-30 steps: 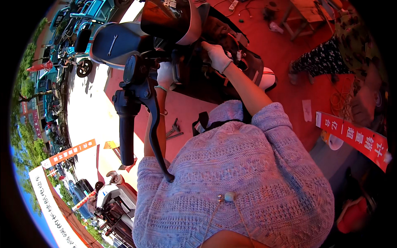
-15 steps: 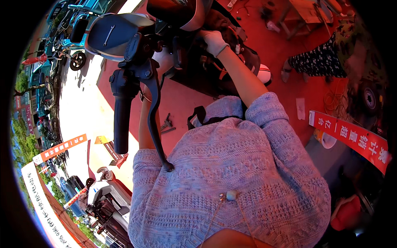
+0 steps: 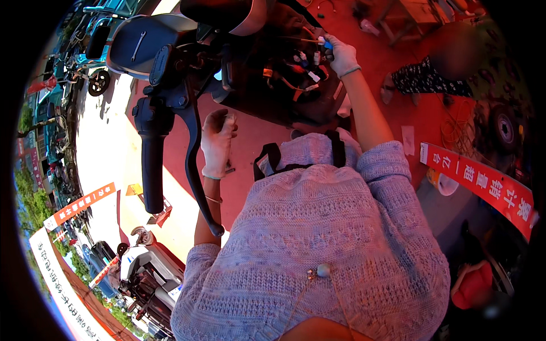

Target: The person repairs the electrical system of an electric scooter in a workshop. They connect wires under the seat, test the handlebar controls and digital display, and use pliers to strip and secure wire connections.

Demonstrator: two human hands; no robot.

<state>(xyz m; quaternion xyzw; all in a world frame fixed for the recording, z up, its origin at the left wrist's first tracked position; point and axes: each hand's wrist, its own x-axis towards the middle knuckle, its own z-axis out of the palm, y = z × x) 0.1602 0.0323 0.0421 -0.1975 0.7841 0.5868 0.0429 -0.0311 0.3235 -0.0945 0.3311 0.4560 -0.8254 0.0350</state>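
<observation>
My right hand (image 3: 344, 58), in a white knit glove, pinches a blue wire connector (image 3: 327, 44) at the edge of the opened scooter front. Orange wires (image 3: 291, 85) and several small white plugs (image 3: 314, 76) lie exposed inside the dark body, left of that hand. My left hand (image 3: 218, 145), gloved with dark-stained fingertips, hovers behind the brake lever (image 3: 195, 153). Its fingers are loosely bent and apart, with nothing visible in them. The black handlebar grip (image 3: 153, 170) stands left of the lever. On a dark rounded panel (image 3: 122, 51) above it rests a wrench (image 3: 138, 45).
A person in patterned trousers (image 3: 424, 79) is at the far right, beside a wheel (image 3: 505, 129). Red banner boards (image 3: 475, 184) stand right and left. Another scooter (image 3: 151, 273) is parked at lower left. A wooden stand (image 3: 406, 20) is at the upper right.
My right hand has come up and right out of the scooter body, now with the blue connector in view. My left hand has emerged from behind the handlebar. The view has shifted slightly.
</observation>
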